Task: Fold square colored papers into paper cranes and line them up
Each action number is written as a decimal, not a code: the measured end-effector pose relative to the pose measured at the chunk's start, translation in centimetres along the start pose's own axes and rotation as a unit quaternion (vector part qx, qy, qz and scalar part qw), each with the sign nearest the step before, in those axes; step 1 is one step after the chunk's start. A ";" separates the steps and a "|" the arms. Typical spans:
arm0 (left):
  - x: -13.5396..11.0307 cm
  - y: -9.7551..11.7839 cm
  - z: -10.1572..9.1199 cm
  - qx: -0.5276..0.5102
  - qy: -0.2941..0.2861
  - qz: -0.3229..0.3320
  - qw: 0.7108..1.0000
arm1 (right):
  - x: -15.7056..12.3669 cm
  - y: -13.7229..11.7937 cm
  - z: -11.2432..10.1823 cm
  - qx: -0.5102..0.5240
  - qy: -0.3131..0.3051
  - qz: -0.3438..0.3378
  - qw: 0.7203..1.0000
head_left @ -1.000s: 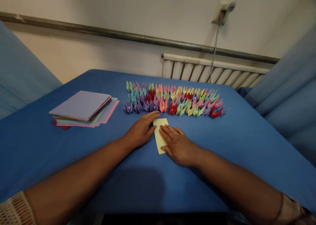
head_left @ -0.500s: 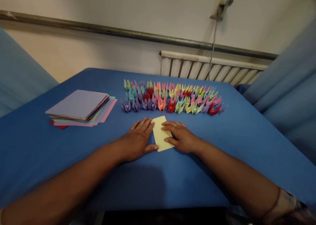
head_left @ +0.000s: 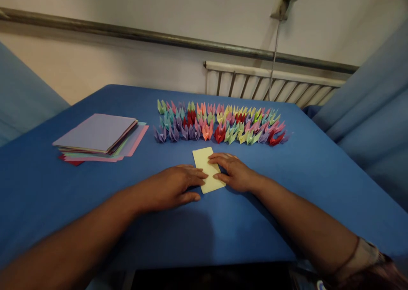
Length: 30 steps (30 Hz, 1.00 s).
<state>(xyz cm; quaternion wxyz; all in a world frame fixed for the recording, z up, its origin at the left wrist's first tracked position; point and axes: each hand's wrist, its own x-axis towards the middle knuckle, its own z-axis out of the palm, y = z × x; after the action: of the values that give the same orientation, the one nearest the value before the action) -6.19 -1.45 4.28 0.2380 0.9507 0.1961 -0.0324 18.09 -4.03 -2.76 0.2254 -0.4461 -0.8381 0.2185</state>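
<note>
A pale yellow sheet of paper (head_left: pixel 204 158), folded into a narrow rectangle, lies flat on the blue-covered table. My left hand (head_left: pixel 180 184) reaches in from the left with its fingertips on the paper's left edge and its thumb apart, below. On the right side of the paper rest the fingertips and thumb of my right hand (head_left: pixel 234 171), spread apart and pressing it down. Behind the hands stand several rows of small folded paper cranes (head_left: pixel 219 133) in many colours.
To the left lies a stack of coloured paper sheets (head_left: pixel 95 133), lilac on top. The blue tablecloth (head_left: pixel 255 235) covers the table. Beyond it are a radiator (head_left: pixel 274 71), a wall pipe (head_left: pixel 143 35) and a socket with a cord (head_left: pixel 282 7). Blue curtains (head_left: pixel 376 107) hang at both sides.
My left hand has shifted from lying along the paper's left edge, turning so its fingertips reach onto the lower left of the paper. My right hand has hardly moved.
</note>
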 end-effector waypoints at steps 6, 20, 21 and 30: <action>0.2 0.3 -0.2 -0.129 0.001 0.028 0.991 | 0.2 0.6 0.5 0.013 0.040 -0.010 0.999; 2.3 -3.0 3.0 0.089 0.068 -0.087 0.990 | 0.6 0.4 0.3 -0.029 0.129 0.056 0.990; 2.2 -2.8 3.1 0.095 0.062 -0.091 0.989 | 0.5 0.2 0.2 -0.024 0.144 0.062 0.987; 2.0 -2.3 3.0 0.089 0.047 -0.114 0.988 | 0.1 -1.2 0.6 -0.062 0.033 0.021 0.997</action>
<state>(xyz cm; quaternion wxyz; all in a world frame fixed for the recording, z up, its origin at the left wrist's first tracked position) -5.13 -0.26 0.27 0.1374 0.9402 0.3102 -0.0317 16.92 -4.69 -2.57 0.2199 -0.4839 -0.8326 0.1558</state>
